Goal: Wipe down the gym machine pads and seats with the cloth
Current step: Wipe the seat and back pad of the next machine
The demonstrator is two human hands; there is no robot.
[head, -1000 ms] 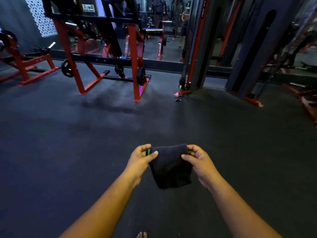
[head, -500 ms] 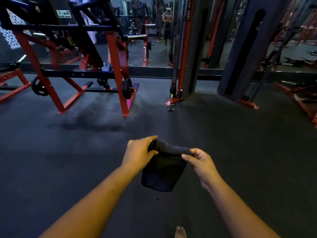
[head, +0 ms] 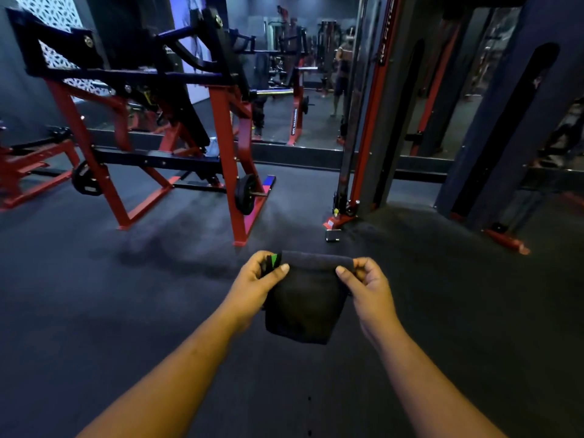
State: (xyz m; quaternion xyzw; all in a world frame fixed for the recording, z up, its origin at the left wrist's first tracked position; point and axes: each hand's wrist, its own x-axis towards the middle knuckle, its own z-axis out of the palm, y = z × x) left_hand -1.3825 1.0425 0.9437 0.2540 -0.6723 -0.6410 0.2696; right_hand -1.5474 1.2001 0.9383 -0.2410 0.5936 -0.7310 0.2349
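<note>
Both hands hold a folded dark cloth in the air above the black floor: left hand and right hand each pinch an upper corner, fingers curled; a red-framed machine stands well beyond

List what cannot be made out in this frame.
Head view only:
- Machine pads and seats: none clearly visible; the red machine shows mostly dark frame.
- Cloth: folded; its far side is hidden.
- Left hand and right hand: fingers partly behind the cloth.
- Mirror reflections: blurred, too small.
</note>
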